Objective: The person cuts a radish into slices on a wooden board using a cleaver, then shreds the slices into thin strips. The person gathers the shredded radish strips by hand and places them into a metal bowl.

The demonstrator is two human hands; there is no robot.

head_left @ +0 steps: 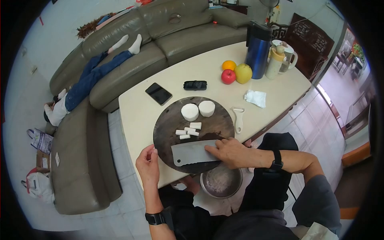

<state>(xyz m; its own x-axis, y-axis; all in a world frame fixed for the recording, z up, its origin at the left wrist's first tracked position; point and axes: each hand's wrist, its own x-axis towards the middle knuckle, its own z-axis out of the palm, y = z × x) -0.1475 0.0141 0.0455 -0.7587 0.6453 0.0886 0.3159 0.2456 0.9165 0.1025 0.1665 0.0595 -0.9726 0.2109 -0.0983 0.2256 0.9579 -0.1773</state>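
The right hand [230, 153] encloses a broad grey-steel cleaver [192, 153], handle hidden, near the cream desk [138, 116]'s near edge; the left hand [148, 161] is part-curled, contents indeterminable.

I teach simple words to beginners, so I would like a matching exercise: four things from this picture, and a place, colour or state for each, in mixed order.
1. cleaver
2. apple
3. peeler
4. metal bowl

A. lower than the table
B. in the right hand
C. beside the round board
D. red

Pairs: 1-B, 2-D, 3-C, 4-A
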